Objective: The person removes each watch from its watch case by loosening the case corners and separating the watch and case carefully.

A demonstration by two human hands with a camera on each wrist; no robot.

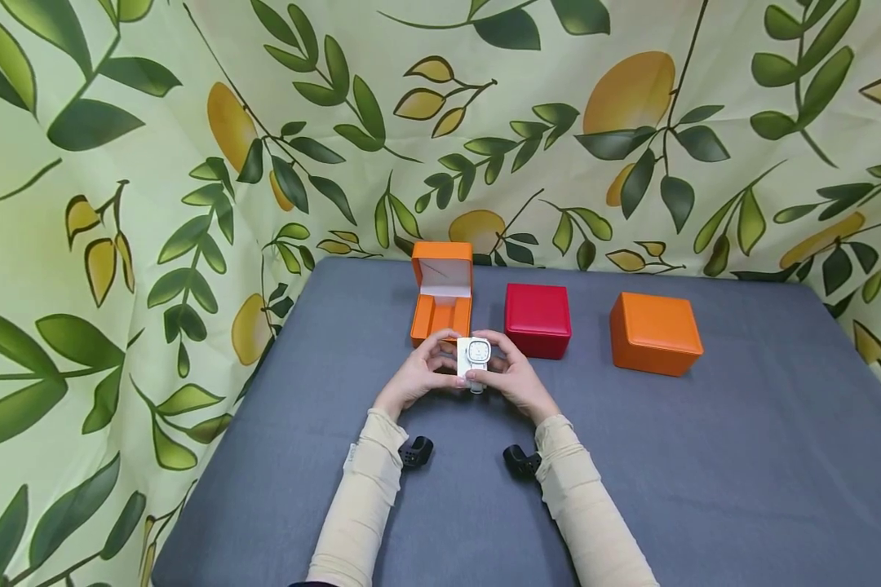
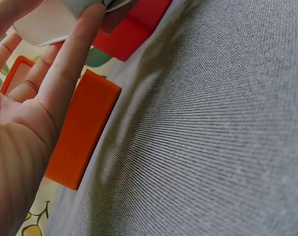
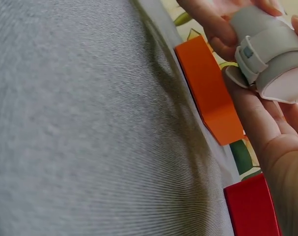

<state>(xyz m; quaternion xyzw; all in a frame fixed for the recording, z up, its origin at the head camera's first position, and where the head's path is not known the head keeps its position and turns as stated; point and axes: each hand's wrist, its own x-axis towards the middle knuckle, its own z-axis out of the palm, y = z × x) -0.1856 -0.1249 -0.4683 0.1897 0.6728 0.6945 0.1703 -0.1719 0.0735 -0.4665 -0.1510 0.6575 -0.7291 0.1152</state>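
A white wristwatch (image 1: 478, 350) with a squarish face is wrapped round a white watch cushion (image 1: 463, 365). In the head view, my left hand (image 1: 420, 375) grips the cushion from the left. From the other side, my right hand (image 1: 514, 377) holds the same cushion, its thumb near the watch strap. The right wrist view shows the strap (image 3: 281, 42) round the roll-shaped cushion (image 3: 288, 83), with fingers beneath it. Just beyond both hands stands an orange watch box (image 1: 440, 251), lid raised, its inside pale above and orange below.
A closed red box (image 1: 537, 314) stands right of the open one. Farther right is a closed orange box (image 1: 657, 330). All rest on a grey cloth-covered table (image 1: 705, 473). A leaf-patterned curtain (image 1: 426, 122) hangs behind and at the left. Black wrist devices (image 1: 417, 452) sit by both sleeves.
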